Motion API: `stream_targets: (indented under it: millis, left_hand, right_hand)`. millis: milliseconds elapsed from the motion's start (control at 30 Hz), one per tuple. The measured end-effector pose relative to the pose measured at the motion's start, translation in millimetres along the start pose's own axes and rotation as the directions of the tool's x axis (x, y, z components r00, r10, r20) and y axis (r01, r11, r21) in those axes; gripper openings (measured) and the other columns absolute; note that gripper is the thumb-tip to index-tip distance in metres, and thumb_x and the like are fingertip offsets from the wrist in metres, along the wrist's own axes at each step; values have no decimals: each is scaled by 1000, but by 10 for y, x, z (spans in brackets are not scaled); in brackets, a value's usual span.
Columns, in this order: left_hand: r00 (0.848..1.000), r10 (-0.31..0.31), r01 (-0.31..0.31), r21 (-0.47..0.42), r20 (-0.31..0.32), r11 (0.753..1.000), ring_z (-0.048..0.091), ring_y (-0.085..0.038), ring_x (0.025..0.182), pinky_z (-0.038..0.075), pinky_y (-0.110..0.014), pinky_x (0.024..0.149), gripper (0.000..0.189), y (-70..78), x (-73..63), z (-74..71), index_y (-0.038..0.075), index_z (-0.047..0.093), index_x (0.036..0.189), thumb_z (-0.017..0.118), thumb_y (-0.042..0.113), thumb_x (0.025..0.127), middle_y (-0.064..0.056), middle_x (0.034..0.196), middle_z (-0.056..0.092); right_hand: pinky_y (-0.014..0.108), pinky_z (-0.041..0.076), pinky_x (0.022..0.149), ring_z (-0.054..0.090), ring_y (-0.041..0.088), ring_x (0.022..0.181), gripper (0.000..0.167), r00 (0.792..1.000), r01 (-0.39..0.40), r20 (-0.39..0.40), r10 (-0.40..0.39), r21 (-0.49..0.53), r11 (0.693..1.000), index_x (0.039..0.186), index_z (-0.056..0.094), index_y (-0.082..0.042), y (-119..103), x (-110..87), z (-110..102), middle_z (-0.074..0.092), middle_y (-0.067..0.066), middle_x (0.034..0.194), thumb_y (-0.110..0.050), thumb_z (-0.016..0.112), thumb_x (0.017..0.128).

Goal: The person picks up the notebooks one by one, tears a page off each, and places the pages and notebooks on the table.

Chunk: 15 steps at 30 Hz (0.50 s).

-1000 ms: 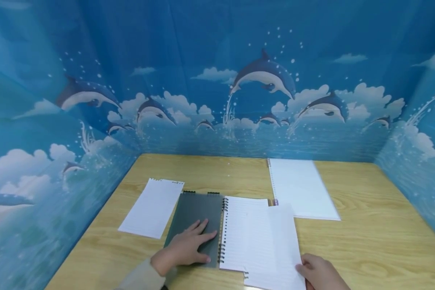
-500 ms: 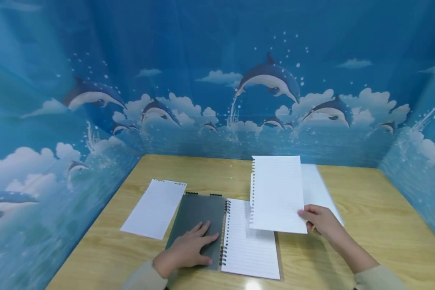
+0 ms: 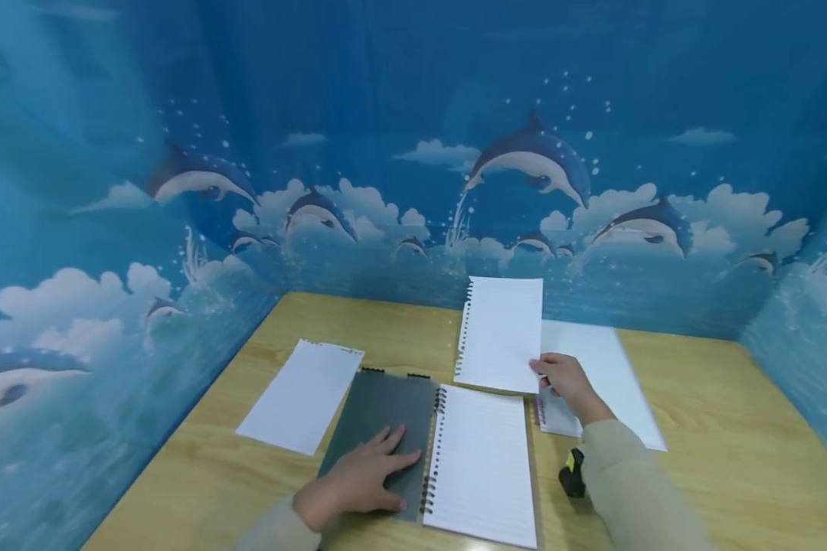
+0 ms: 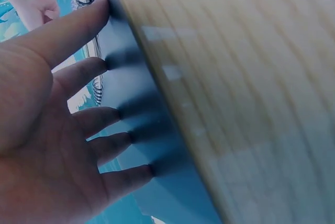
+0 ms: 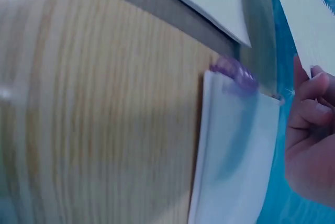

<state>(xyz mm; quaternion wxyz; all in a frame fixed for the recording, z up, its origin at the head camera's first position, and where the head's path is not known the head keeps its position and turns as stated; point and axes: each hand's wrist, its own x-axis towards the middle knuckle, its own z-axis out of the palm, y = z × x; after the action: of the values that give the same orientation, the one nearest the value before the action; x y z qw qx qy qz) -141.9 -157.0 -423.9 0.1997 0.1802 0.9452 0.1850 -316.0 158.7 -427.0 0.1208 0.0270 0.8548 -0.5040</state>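
An open ring-bound notebook (image 3: 481, 467) lies on the table, its dark grey cover (image 3: 386, 398) turned to the left and a lined page facing up on the right. My left hand (image 3: 367, 473) rests on that cover with spread fingers; the left wrist view shows its fingertips (image 4: 141, 171) touching the dark surface. In my right hand (image 3: 568, 380) a loose lined sheet (image 3: 499, 333) with a punched, torn left edge is pinched by its lower right corner. The sheet is held above the table, beyond the notebook. Another loose sheet (image 3: 303, 396) lies left of the cover.
A second notebook (image 3: 603, 375) with a whitish cover and purple rings (image 5: 235, 75) lies at the back right, partly behind my right arm. A black strap piece (image 3: 573, 474) shows at the right wrist. A dolphin-print curtain (image 3: 413, 153) surrounds the wooden table (image 3: 730, 428).
My right hand has lifted the loose sheet off the notebook's right page and carried it away toward the back of the table. My left hand has stayed on the cover.
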Motion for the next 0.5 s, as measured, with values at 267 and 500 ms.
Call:
stream_targets:
  millis: [267,500]
  left_hand:
    - [1000,9,-9,-13,0,1000,17,-34,140,28,-58,105,66,23,32,27,30,41,138,67,43,79,-9,154,20]
    - [1000,14,-15,-35,-21,999,18,-34,140,27,-58,105,63,1,-16,37,24,44,137,67,38,81,-12,153,20]
  right_hand:
    - [27,37,55,47,14,54,25,993,25,-101,-55,-270,963,89,60,0,41,111,202,53,0,57,-21,48,95]
    - [30,44,53,57,20,59,23,979,22,-163,-119,-500,866,95,62,6,1,138,421,64,16,73,-15,52,91]
